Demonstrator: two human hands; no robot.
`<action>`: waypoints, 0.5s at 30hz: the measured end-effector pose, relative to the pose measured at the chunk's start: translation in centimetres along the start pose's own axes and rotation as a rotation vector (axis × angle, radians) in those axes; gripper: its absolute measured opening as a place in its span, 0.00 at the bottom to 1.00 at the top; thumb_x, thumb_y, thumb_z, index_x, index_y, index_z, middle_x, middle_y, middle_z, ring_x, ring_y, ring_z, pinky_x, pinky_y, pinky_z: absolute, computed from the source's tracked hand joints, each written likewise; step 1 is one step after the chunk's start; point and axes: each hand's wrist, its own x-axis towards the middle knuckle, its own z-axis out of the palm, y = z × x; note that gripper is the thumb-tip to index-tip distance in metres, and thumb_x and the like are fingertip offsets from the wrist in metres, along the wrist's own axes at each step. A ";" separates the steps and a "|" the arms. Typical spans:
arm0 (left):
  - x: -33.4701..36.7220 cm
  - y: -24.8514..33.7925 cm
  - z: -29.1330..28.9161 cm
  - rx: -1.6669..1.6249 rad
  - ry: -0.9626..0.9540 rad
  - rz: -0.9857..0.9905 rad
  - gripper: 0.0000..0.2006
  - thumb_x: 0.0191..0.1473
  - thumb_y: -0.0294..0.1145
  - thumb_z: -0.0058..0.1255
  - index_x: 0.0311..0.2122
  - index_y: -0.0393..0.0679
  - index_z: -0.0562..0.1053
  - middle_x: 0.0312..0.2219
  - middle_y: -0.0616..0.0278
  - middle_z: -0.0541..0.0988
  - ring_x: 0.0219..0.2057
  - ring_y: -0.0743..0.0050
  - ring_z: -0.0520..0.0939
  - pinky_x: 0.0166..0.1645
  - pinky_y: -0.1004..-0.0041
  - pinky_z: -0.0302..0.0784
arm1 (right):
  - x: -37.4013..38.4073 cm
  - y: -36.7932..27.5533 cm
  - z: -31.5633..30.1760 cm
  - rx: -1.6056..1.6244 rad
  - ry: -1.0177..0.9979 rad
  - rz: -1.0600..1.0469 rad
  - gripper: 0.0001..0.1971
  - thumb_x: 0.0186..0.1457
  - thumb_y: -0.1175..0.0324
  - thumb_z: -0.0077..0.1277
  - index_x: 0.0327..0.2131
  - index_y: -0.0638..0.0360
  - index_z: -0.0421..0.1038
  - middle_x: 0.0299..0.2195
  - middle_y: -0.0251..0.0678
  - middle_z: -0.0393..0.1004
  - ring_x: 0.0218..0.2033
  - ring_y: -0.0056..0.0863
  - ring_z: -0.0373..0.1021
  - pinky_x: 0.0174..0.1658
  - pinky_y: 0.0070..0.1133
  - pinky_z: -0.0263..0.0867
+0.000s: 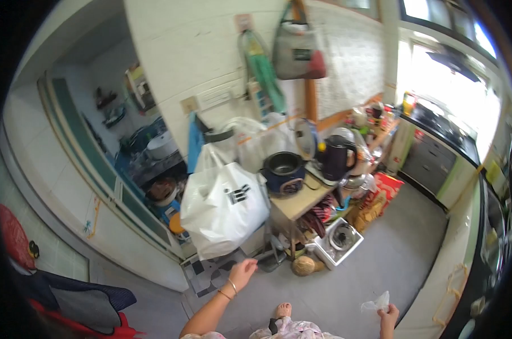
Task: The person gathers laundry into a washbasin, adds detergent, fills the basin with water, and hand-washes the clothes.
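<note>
My left hand (243, 273), with two thin bracelets on the wrist, hovers below a large white plastic bag (225, 209) hanging by the wall. Its fingers are loosely closed, and nothing shows in them. At the lower right, my right hand (389, 316) pinches a crumpled translucent plastic bag (375, 303) over the grey floor. Left of that, on a small wooden table (294, 204), stand a dark blue rice cooker pot (284, 172) without a lid and a black electric kettle (338, 158).
A white foam box (351, 254) holding a round glass lid and a tan pumpkin-like gourd (304, 266) sit on the floor. Behind them stands a red and tan sack (380, 198). A sliding door (86, 135) is at left; counters line the right side.
</note>
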 end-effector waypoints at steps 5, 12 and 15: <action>9.6 1.4 -8.6 0.179 0.387 0.260 0.08 0.52 0.29 0.42 0.34 0.39 0.71 0.29 0.53 0.75 0.32 0.55 0.75 0.37 0.68 0.70 | 7.4 -9.4 4.2 0.033 -0.036 -0.087 0.10 0.30 0.79 0.49 0.24 0.66 0.68 0.18 0.26 0.65 0.20 0.16 0.60 0.25 0.15 0.56; 19.5 -6.6 -15.7 0.205 0.278 0.150 0.10 0.45 0.29 0.48 0.36 0.41 0.71 0.33 0.54 0.74 0.36 0.56 0.75 0.40 0.67 0.70 | 12.0 -14.7 7.7 0.011 -0.108 -0.124 0.08 0.31 0.80 0.48 0.23 0.64 0.67 0.18 0.25 0.64 0.19 0.15 0.58 0.24 0.14 0.54; 21.9 -6.1 -14.1 0.423 0.341 0.221 0.13 0.43 0.32 0.51 0.36 0.40 0.71 0.35 0.55 0.75 0.37 0.57 0.75 0.40 0.66 0.70 | 13.5 -14.9 8.5 -0.018 -0.099 -0.100 0.08 0.30 0.79 0.49 0.22 0.64 0.67 0.17 0.25 0.64 0.19 0.15 0.59 0.24 0.15 0.54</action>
